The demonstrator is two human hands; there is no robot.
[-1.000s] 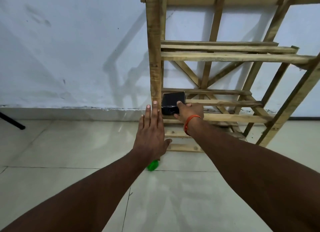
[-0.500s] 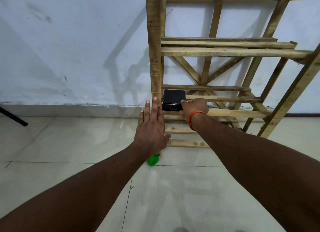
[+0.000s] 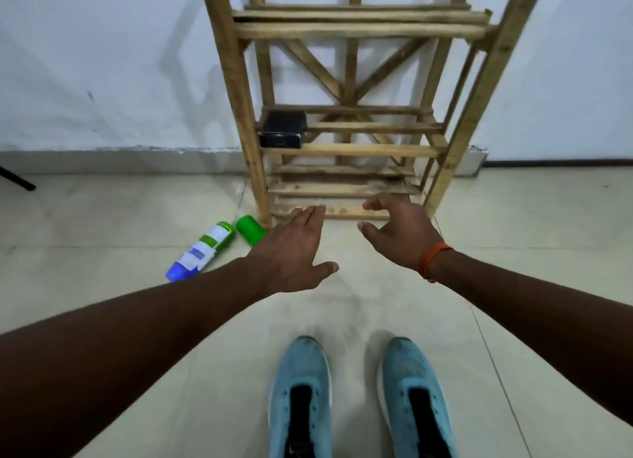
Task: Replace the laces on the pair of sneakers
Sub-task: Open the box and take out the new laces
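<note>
head cam: left hand & right hand hovered empty, fingers loosely apart. blue sneakers sat well behind fingertips, no laces visible; old ones prob out, relacing both pending.

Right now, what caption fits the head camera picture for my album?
Left hand and right hand, both empty, held out past blue sneakers toward a wooden rack holding a black box.

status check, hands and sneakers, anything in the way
Left hand open, right hand open, both empty. Sneakers on floor, no laces visible. Bottle lies off left, clear of them.
</note>
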